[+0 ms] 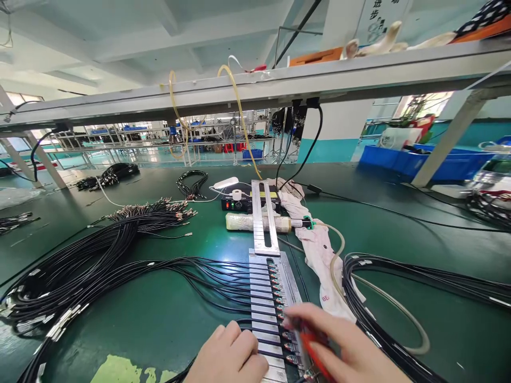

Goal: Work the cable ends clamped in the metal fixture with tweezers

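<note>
A slotted metal fixture (261, 306) lies on the bench, with several black cables (215, 266) laid side by side across it. Their stripped, coppery ends (279, 300) line up along its right side. My left hand (229, 354) is closed at the fixture's lower left, fingers curled over the cables there; its grip is partly hidden. To the right, my right hand (343, 340) is wrapped around a red-handled hand tool (313, 351), apparently pliers, smeared by motion. The tool's tip is near the cable ends and too blurred to make out.
Cable bundles lie left (120, 234) and right (359, 287). Behind the fixture are a small black control box (235, 205), a wrapped cylindrical tool (239, 222) and a stained white cloth (315, 250). A shelf rail (199, 96) crosses above; a blue bin (447, 162) stands at right.
</note>
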Motion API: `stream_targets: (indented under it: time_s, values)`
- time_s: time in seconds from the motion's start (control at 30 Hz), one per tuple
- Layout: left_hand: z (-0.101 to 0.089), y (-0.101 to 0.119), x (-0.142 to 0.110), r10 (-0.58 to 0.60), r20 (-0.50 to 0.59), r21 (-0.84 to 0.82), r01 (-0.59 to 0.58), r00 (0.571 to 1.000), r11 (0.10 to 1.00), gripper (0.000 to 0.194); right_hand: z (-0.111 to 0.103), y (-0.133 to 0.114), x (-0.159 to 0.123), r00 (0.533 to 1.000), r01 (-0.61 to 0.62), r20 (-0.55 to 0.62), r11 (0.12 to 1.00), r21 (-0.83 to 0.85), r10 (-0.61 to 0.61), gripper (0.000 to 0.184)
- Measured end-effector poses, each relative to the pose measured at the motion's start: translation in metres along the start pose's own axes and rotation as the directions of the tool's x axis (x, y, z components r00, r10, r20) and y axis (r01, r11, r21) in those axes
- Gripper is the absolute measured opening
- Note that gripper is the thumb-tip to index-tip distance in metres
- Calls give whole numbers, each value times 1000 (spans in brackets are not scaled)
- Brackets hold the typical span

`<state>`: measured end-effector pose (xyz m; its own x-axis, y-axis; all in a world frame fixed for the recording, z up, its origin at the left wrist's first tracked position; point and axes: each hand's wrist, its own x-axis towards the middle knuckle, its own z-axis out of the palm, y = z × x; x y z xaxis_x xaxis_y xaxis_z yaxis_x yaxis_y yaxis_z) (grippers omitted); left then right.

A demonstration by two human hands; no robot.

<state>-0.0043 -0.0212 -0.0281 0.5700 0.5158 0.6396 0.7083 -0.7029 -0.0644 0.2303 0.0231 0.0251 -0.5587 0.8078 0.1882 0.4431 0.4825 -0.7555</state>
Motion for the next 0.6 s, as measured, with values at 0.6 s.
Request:
stream_targets:
  time_s: [0.6]
  values:
    - [-13,5,13,-188,427,63,178,885,982,23,-7,-3,11,996,-80,-35,993,91,84,41]
